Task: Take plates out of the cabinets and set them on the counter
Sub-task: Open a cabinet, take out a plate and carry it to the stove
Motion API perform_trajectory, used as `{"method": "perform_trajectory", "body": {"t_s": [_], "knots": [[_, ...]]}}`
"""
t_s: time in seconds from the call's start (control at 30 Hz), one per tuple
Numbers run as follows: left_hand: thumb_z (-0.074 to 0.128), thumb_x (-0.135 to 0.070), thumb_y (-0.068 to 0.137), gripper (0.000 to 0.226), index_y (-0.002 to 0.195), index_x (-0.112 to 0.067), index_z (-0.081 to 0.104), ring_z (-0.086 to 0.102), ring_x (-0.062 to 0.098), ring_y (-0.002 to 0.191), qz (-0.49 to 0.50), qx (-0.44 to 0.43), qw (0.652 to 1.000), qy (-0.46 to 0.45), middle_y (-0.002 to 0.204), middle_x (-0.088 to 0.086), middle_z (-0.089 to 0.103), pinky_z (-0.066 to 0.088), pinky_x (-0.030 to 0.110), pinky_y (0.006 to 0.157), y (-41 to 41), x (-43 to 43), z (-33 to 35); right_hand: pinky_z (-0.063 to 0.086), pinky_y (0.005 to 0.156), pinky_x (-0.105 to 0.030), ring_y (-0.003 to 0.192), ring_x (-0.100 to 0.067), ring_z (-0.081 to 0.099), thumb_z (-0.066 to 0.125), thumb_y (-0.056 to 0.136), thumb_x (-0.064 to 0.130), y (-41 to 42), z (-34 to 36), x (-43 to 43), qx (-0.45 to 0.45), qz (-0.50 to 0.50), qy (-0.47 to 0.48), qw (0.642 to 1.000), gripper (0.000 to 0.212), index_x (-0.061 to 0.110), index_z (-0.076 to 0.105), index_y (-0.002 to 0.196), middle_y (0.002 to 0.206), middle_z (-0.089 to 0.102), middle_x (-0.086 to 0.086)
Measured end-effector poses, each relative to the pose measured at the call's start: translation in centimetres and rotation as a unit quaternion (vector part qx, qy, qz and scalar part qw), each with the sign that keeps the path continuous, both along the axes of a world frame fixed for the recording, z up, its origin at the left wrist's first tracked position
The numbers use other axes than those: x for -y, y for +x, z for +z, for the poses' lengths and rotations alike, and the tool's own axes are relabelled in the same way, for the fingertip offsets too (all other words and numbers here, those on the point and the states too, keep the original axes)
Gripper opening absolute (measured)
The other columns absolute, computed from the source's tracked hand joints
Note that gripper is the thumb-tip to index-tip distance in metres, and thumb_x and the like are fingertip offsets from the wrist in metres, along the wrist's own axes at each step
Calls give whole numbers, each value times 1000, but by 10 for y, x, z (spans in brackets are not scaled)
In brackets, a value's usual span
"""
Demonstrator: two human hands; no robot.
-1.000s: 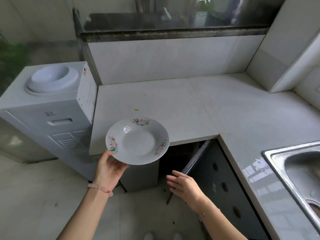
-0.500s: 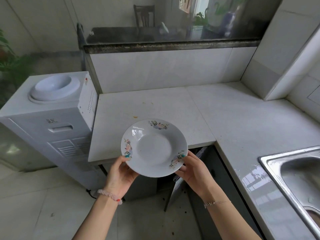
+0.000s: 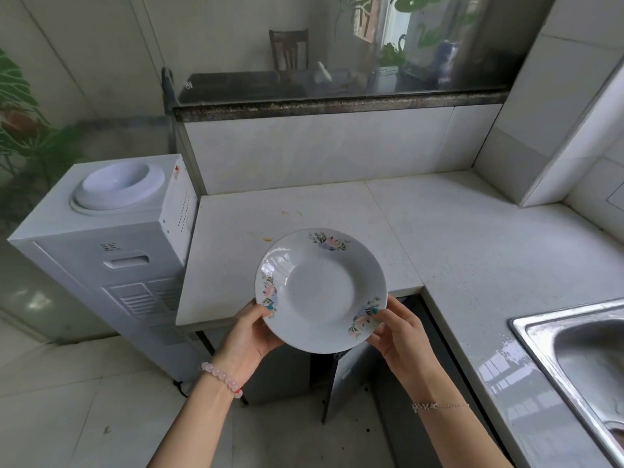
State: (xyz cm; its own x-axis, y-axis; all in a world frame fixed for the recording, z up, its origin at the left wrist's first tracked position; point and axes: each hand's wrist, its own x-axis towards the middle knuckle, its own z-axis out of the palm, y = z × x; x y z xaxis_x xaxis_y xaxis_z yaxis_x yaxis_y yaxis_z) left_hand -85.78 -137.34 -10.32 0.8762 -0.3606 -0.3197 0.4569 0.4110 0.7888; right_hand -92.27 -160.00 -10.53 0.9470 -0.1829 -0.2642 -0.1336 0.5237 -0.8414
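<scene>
We hold a floral-rimmed plate over the desk edge, left hand and right hand each gripping its rim.

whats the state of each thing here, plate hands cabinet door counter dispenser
plate, face up, empty, held in the air over the front edge of the counter
left hand, grips the plate's left rim, thumb on top
right hand, grips the plate's right rim, thumb on top
cabinet door, open below the counter
counter, no plate on it yet, small stain
water dispenser, no bottle on top
</scene>
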Motion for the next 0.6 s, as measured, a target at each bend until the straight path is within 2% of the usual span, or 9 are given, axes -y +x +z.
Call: {"method": "perform_trajectory", "body": {"t_s": [0.13,0.43,0.6], "knots": [[42,3,89,33,110,-9,64,67,22,83,15,12,998,52,99,13,70,55,33,57,-2,14,4,58,65,-33,88,-31,70,41,89,-9,-3,0,13,-1,-10,-2,1000,38,9,68,108,102,71,-19],[47,4,89,33,114,-11,62,65,27,96,18,31,998,56,111,13,67,58,37,66,-8,46,13,59,66,-37,93,-34,69,42,90,-9,-1,2,50,-6,-26,3,1000,36,8,66,111,104,71,-18],[52,4,87,30,112,-8,63,65,29,96,24,41,997,57,111,16,67,58,36,64,-11,71,13,59,65,-37,92,-32,70,42,91,-9,-7,4,75,-12,-27,-1,1000,36,8,64,114,104,71,-17]]}}
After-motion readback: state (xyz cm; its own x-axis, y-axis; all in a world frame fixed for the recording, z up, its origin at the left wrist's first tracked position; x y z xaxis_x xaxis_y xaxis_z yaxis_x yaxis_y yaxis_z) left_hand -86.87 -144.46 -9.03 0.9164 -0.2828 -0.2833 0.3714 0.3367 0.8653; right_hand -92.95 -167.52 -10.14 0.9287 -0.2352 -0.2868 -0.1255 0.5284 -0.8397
